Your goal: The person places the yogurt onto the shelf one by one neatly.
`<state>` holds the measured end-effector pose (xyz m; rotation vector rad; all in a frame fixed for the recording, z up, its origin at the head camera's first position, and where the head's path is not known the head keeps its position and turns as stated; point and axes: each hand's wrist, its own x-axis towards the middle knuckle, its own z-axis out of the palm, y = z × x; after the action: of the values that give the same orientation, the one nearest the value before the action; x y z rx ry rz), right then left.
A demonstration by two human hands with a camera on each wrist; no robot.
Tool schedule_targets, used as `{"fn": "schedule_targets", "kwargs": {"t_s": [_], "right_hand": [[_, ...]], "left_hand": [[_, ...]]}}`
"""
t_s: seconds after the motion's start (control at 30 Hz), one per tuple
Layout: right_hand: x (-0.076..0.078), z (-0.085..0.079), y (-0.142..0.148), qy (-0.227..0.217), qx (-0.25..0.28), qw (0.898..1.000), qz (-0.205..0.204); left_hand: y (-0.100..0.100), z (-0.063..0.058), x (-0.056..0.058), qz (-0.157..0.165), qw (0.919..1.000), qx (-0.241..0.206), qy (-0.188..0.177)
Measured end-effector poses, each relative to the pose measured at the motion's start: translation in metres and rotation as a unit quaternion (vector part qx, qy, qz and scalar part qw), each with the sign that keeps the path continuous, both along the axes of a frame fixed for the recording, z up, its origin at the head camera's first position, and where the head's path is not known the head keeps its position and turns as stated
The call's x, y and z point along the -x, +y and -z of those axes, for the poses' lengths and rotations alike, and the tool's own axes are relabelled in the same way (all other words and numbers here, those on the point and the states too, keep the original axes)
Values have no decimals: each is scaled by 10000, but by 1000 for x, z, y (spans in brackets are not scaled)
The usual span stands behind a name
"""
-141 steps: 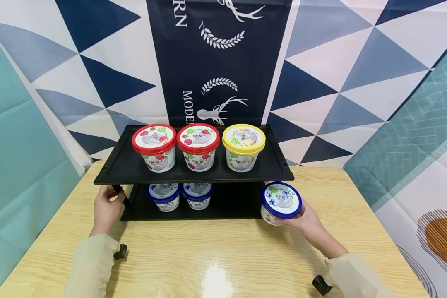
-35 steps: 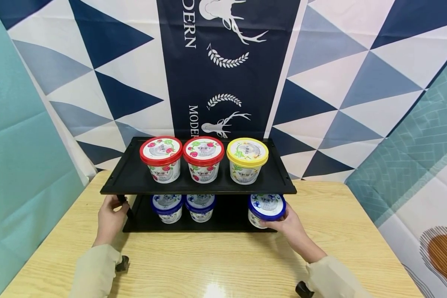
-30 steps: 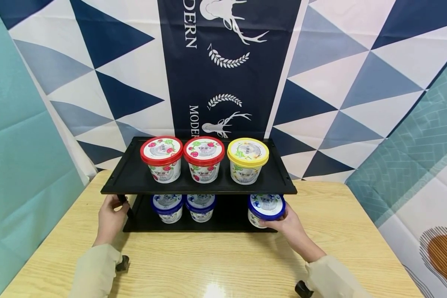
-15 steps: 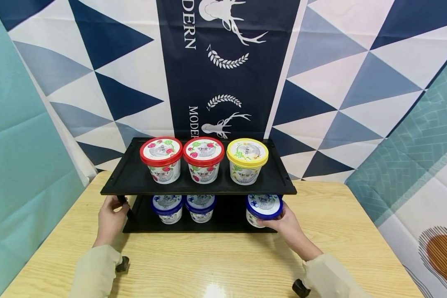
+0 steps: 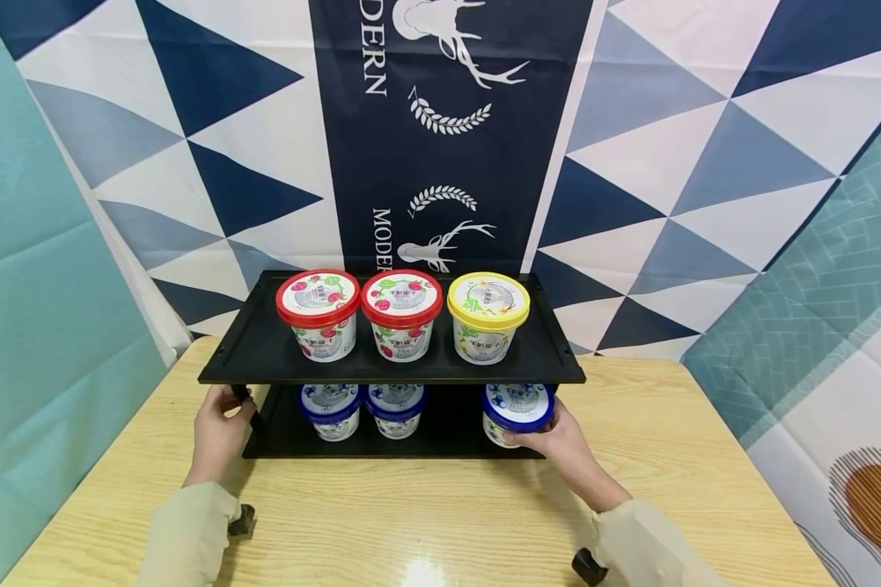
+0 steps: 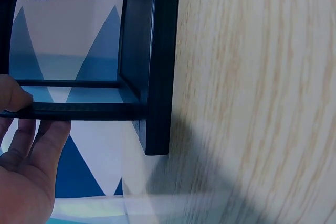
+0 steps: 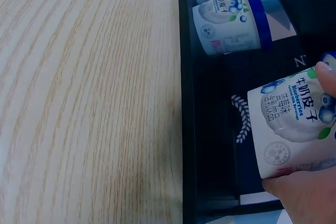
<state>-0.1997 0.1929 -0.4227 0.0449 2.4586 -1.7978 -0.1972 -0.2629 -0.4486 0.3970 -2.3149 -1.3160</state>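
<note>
My right hand (image 5: 568,448) grips a blue-lidded blueberry milk tub (image 5: 517,408) at the right end of the black rack's lower shelf (image 5: 440,440). In the right wrist view, thumb and fingers clasp the tub (image 7: 289,124) from opposite sides; whether its base touches the shelf I cannot tell. My left hand (image 5: 219,432) pinches the rack's left front post (image 5: 245,401), thumb on one side and fingers on the other, as the left wrist view confirms. Two more blue-lidded tubs, one left (image 5: 330,416) and one right (image 5: 396,412), stand side by side on the lower shelf's left half.
On the upper shelf (image 5: 396,372) stand two red-lidded tubs (image 5: 319,318) and a yellow-lidded tub (image 5: 488,322). That shelf overhangs the blue-lidded ones. A wooden table (image 5: 382,514) carries the rack, and a patterned cloth (image 5: 440,163) hangs behind it.
From beyond the rack's right side, my right hand has brought the blueberry tub leftward onto or over the lower shelf, edging slightly further left lately. My left hand keeps its hold on the post.
</note>
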Motion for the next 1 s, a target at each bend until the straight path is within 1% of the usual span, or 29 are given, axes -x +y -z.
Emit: {"fn": "schedule_targets", "kwargs": {"t_s": [0.2, 0.4, 0.73, 1.0], "right_hand": [[1, -1, -4, -27, 9, 10000, 1], [3, 0, -7, 59, -6, 10000, -21], [6, 2, -10, 59, -74, 10000, -23], [8, 1, -16, 90, 48, 9999, -68]], "left_hand": [[-1, 1, 0, 6, 10000, -44, -34], [-1, 0, 1, 18, 9999, -78, -67], [0, -1, 0, 38, 9999, -113, 31], [-1, -1, -1, 67, 9999, -88, 6]]}}
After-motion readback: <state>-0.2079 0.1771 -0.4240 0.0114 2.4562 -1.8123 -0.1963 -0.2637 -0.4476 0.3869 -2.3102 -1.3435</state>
